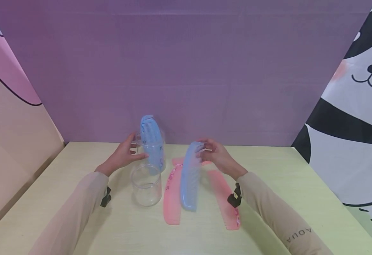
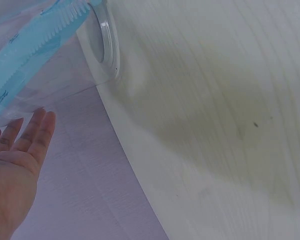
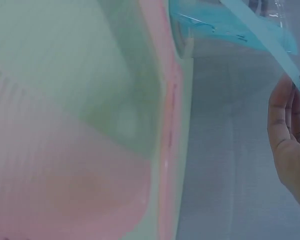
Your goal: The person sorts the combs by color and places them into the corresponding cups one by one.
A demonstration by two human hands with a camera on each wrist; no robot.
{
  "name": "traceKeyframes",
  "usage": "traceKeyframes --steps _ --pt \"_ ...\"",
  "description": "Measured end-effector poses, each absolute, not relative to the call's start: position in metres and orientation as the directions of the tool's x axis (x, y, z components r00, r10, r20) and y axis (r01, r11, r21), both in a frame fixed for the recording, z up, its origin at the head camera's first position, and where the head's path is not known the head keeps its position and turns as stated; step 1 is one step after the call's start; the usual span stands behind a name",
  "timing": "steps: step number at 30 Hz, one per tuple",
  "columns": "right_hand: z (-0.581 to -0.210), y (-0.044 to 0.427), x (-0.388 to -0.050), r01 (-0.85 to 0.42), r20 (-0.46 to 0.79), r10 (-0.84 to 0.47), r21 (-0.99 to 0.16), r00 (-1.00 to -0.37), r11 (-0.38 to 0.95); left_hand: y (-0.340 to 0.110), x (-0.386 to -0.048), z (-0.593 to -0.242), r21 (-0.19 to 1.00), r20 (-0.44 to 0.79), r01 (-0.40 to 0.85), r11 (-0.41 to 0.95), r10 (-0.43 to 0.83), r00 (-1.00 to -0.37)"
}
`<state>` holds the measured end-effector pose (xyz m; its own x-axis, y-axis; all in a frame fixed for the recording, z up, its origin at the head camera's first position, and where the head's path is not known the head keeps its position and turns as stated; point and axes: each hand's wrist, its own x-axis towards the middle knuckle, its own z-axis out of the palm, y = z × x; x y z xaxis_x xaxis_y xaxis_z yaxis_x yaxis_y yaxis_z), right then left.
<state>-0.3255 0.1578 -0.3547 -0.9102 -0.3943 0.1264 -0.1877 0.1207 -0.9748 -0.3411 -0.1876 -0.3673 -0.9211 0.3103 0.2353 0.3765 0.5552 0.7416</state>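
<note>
My right hand (image 1: pixel 219 156) pinches a translucent blue comb (image 1: pixel 189 180) near its upper end; the comb hangs over the pink combs. In the right wrist view this comb (image 3: pixel 270 42) slants edge-on from the fingers. My left hand (image 1: pixel 123 156) is at the side of a clear plastic cup (image 1: pixel 161 163) holding blue combs (image 1: pixel 150 131), its thumb across the front. The left wrist view shows rather straight fingers (image 2: pixel 32 132) beside the cup wall; whether all touch is unclear. A second clear cup (image 1: pixel 146 191), with nothing visible inside, stands in front.
On the table (image 1: pixel 118 226) lie a pink comb (image 1: pixel 172 202) left of the held comb, another pink comb (image 1: pixel 225 202) under my right wrist, and a third pink comb (image 1: pixel 177 161) crosswise behind. A purple backdrop (image 1: pixel 186 78) rises at the table's far edge.
</note>
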Motion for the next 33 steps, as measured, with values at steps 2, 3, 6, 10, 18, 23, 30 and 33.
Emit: traceKeyframes --steps 2,3,6,10,18,23,30,33 --pt "-0.351 0.157 -0.326 -0.194 0.136 -0.39 -0.975 -0.911 0.113 -0.187 -0.34 -0.366 0.749 0.226 0.368 0.552 0.309 -0.924" --pt "-0.349 0.157 -0.327 -0.199 0.144 -0.388 -0.974 -0.91 0.105 -0.187 -0.34 -0.366 0.749 0.224 0.366 0.552 0.309 -0.924" --pt "-0.342 0.156 -0.329 -0.222 0.173 -0.379 -0.971 -0.909 0.09 -0.187 -0.34 -0.365 0.75 0.224 0.37 0.549 0.316 -0.922" --pt "-0.333 0.155 -0.332 -0.255 0.209 -0.357 -0.963 -0.911 0.087 -0.187 -0.342 -0.366 0.754 0.22 0.365 0.546 0.314 -0.924" --pt "-0.312 0.149 -0.342 -0.277 0.249 -0.274 -0.958 -0.929 0.067 -0.187 -0.343 -0.365 0.761 0.204 0.347 0.549 0.306 -0.93" --pt "-0.3 0.145 -0.349 -0.313 0.289 -0.23 -0.946 -0.93 0.08 -0.187 -0.342 -0.365 0.763 0.204 0.347 0.546 0.306 -0.93" --pt "-0.282 0.139 -0.354 -0.364 0.338 -0.193 -0.924 -0.921 0.12 -0.187 -0.342 -0.365 0.758 0.204 0.345 0.554 0.301 -0.931" --pt "-0.276 0.137 -0.356 -0.376 0.351 -0.18 -0.918 -0.919 0.126 -0.187 -0.342 -0.365 0.756 0.2 0.343 0.557 0.302 -0.932"
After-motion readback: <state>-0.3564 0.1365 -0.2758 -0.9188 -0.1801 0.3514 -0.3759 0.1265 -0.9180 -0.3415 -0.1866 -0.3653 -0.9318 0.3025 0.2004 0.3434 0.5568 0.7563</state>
